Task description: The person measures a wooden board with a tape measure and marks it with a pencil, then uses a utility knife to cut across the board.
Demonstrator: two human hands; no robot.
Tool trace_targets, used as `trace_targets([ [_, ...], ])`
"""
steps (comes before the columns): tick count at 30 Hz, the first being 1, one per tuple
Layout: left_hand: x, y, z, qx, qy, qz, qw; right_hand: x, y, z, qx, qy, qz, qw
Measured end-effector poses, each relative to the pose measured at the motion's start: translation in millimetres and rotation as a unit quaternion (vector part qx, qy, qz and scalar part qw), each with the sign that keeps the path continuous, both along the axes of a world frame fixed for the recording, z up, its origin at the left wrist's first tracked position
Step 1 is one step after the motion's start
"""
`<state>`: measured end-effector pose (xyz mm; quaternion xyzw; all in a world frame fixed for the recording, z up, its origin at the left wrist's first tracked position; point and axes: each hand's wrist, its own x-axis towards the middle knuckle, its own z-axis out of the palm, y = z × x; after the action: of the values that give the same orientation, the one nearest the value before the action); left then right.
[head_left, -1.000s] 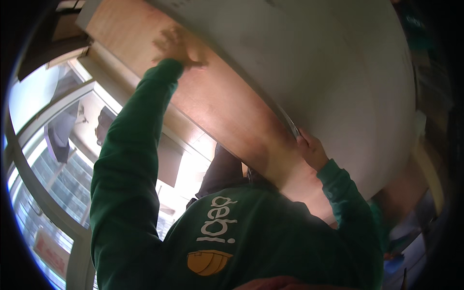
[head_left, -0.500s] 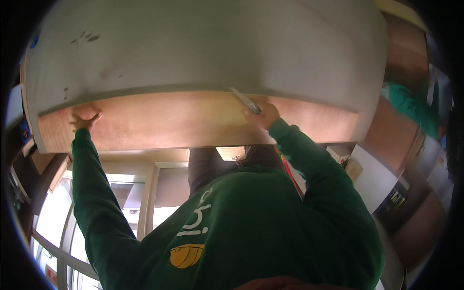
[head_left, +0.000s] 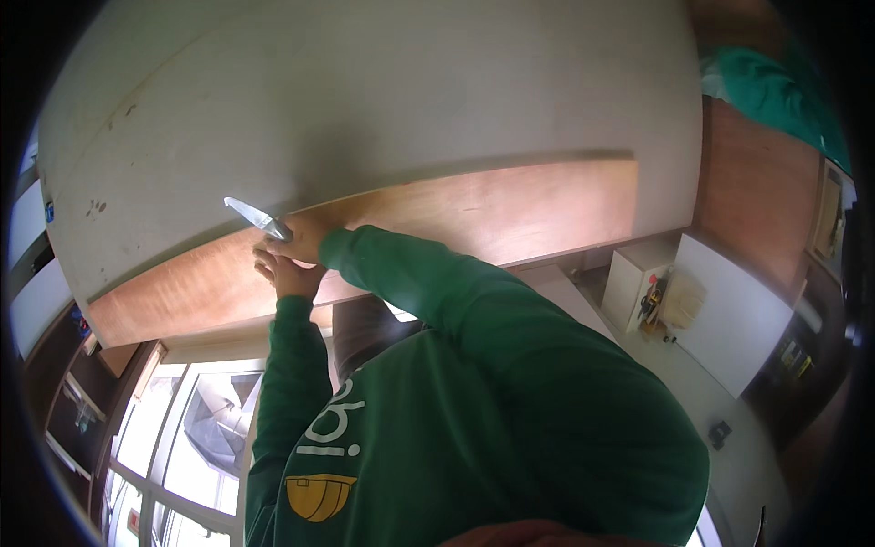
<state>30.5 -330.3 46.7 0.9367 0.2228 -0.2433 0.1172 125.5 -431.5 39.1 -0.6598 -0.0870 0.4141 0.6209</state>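
A long, narrow reddish-brown wooden board [head_left: 474, 205] lies along the near edge of a wide grey tabletop [head_left: 501, 82]. My right hand [head_left: 310, 234] is closed round a silver utility knife [head_left: 260, 219], judging by its shape. The knife's pale, tapered end points to the far left, over the board's far edge. Close against the right hand, on the near side, my left hand [head_left: 296, 281] rests on the board with its fingers bent and slightly apart. Its thumb side is partly hidden by the right hand, and I see nothing held in it.
At the right stand a pale box [head_left: 629, 290] with small tools by it and a white panel [head_left: 725, 314]. Beyond them is a brown wooden surface [head_left: 756, 182], with another person's green sleeve [head_left: 775, 96] at the far right. Dark shelving [head_left: 77, 410] stands left.
My right hand has carried the knife leftward along the board. The left hand has moved right from the board's left end, so both hands now meet. My view has shifted and tilted.
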Motion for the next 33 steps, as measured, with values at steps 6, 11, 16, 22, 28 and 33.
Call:
trace_targets([
  [6, 19.8, -44.6, 14.4, 0.029, 0.088, 0.096, 0.991, 32.0, -80.4, 14.2, -0.051, 0.031, -0.082, 0.995],
  [11, 13.6, -34.5, 8.3, 0.031, 0.123, 0.107, 0.986, 50.4, -200.2, 15.7, -0.114, -0.087, -0.084, 0.986],
  [16, 47.8, -50.1, 36.3, -0.004, 0.139, 0.166, 0.976, 58.5, -228.3, 35.8, -0.062, 0.098, -0.017, 0.993],
  [22, 66.1, -47.8, 29.2, -0.016, 0.159, 0.282, 0.946, 73.9, -94.3, 28.4, -0.107, -0.159, 0.188, 0.963],
  [28, 66.7, -54.2, 24.1, -0.016, 0.153, 0.289, 0.945, 70.6, -4.0, -5.5, -0.102, -0.240, 0.303, 0.917],
  [33, 68.1, -53.2, 16.0, -0.001, 0.131, 0.303, 0.944, 76.4, 38.6, -28.5, -0.093, -0.280, 0.375, 0.879],
])
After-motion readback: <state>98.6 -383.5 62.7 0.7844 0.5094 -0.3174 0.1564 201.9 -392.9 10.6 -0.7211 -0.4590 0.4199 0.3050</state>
